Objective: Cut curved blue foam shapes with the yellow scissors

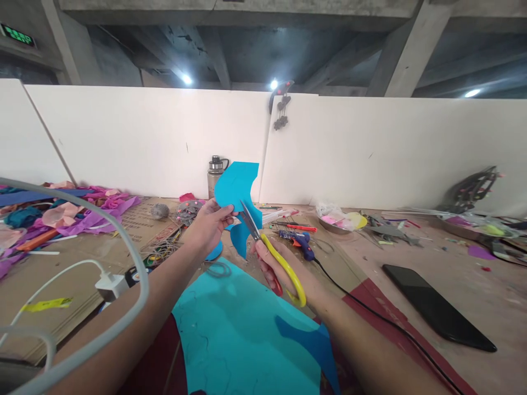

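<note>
My left hand (209, 224) pinches a turquoise cut-out piece of foam sheet (236, 189) and holds it upright above the table. My right hand (280, 269) grips yellow-handled scissors (269, 249), fingers through the loops. The blades are partly apart and bite into the piece's lower middle. A large turquoise sheet (239, 329) with a curved cut-out lies flat below both hands.
A metal bottle (214, 173) stands at the white wall. A blue glue gun (302, 242) with a black cord lies to the right, and a black phone (436, 310) further right. Pink and purple scraps (82, 211) pile at left. A white charger and cables (109, 285) cross the near left.
</note>
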Action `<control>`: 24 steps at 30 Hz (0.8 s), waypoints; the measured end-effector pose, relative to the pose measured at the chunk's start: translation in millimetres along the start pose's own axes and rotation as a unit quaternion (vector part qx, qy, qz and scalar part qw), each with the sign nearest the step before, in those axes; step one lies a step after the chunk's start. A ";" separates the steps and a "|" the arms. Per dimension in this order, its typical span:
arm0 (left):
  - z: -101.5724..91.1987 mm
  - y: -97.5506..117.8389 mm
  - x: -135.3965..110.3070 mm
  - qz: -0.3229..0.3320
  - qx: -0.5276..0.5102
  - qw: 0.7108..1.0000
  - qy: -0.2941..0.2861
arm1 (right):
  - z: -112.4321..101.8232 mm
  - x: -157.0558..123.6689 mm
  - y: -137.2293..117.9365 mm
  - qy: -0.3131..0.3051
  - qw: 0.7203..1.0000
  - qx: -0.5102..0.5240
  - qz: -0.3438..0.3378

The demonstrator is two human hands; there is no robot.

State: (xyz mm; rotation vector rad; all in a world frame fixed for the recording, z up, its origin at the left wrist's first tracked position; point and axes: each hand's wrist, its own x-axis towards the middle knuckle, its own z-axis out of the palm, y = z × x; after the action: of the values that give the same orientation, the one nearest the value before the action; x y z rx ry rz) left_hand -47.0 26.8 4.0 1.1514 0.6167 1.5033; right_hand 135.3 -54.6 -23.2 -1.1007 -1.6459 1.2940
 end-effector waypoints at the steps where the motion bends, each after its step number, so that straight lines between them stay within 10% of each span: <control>1: 2.8 2.5 1.6 0.002 0.001 1.000 0.003 | -0.8 -0.5 -1.7 0.005 1.000 0.002 -0.010; 24: 52.9 10.1 21.4 0.015 0.082 0.995 -0.056 | -20.2 5.9 -9.1 0.065 0.995 0.066 -0.023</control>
State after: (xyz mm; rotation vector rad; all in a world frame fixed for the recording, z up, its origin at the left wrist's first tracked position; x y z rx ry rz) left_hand -2.7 33.7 40.5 1.3663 0.6568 1.4236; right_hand 150.4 -43.5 -9.9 -1.0390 -1.4603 1.2563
